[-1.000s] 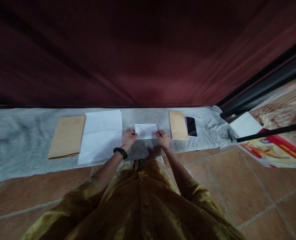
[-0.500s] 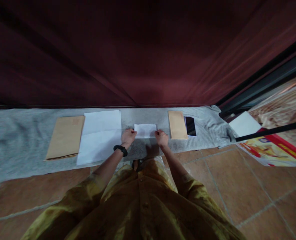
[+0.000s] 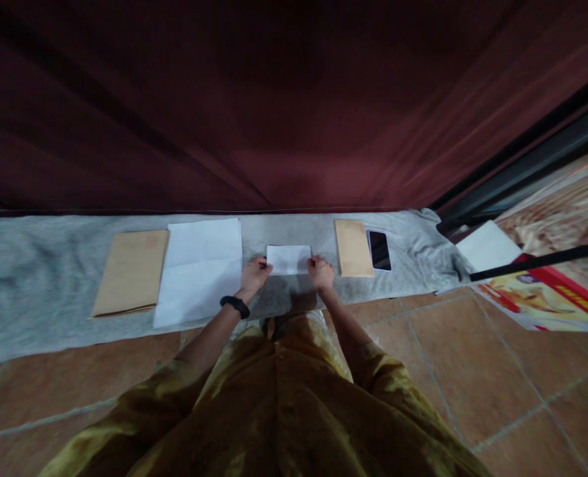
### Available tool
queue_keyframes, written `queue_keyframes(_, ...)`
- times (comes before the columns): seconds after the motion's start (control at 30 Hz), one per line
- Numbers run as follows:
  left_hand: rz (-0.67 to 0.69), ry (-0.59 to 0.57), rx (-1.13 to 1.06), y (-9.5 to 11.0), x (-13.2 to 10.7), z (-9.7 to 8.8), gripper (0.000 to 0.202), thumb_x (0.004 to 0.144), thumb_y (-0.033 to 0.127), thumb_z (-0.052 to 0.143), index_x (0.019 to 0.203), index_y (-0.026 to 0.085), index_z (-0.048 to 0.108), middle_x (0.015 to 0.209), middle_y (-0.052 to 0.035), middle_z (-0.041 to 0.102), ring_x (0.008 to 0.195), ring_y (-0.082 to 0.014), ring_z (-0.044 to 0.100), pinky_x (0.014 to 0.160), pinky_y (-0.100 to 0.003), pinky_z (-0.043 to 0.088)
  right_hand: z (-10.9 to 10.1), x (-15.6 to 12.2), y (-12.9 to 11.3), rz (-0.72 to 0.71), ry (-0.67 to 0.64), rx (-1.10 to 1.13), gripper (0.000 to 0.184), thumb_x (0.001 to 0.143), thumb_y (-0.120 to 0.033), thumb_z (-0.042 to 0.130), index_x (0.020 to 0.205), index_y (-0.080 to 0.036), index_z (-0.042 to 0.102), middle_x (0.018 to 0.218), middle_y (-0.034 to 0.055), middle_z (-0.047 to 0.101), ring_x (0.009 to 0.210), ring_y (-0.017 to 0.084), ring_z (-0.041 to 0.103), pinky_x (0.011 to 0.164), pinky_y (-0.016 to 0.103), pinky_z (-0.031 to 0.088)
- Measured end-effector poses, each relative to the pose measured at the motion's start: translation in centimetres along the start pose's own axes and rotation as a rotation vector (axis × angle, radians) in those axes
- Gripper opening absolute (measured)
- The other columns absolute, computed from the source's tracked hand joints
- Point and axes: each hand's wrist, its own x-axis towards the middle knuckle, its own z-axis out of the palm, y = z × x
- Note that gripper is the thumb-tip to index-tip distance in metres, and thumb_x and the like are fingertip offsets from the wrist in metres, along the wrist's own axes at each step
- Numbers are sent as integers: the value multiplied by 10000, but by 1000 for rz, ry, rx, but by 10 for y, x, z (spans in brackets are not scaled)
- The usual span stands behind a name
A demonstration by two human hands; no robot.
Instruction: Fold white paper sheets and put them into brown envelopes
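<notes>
A small folded white paper (image 3: pixel 288 259) lies on the grey cloth (image 3: pixel 40 278) in front of me. My left hand (image 3: pixel 254 274) pinches its left edge with curled fingers; a black band sits on that wrist. My right hand (image 3: pixel 320 273) grips its right edge the same way. Both hands rest low on the cloth, close to the paper's near corners.
Left of the hands lie a large white sheet (image 3: pixel 200 268) and a big brown envelope (image 3: pixel 132 271). To the right are a small brown envelope (image 3: pixel 353 248) and a dark phone (image 3: pixel 379 250). A dark red curtain (image 3: pixel 274 106) hangs behind; tiled floor, white paper (image 3: pixel 487 246) and a red poster (image 3: pixel 542 298) lie right.
The white paper's upper flap, raised a second ago, is now folded down flat, so the paper looks smaller. Both hands stayed at its edges, shifting only slightly.
</notes>
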Motion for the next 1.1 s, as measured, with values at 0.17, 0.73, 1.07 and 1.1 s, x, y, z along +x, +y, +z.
queue_keyframes(0.17,-14,13,34,1,0,2,246,855,284,624,1072,200,703,911,-37,759,803,-181,707,709,-269,512,1,1,0,-4,6,-16,301,1052,-356,421,1132,-201,667,1007,111,772,999,227,729,950,338,455)
queue_keyframes(0.73,3,40,199,14,-12,-6,266,886,308,613,1135,222,650,1046,-49,756,955,-196,699,764,-264,484,8,-4,-7,-114,88,-98,363,1061,-303,329,1275,-112,552,1163,216,707,1021,267,711,1044,426,365)
queue_keyframes(1.07,66,76,338,20,-25,-4,341,945,310,538,1268,208,572,1106,-97,734,1009,-250,696,822,-329,509,10,-5,-6,-119,131,-150,337,1065,-326,340,1241,-123,544,1116,178,719,968,254,715,1012,408,368)
queue_keyframes(1.1,86,87,365,20,-27,-4,356,953,303,523,1292,195,552,1130,-109,723,1010,-256,696,829,-335,510,11,-5,-6,-125,137,-152,338,1065,-329,340,1237,-124,546,1113,175,719,966,255,713,999,404,374)
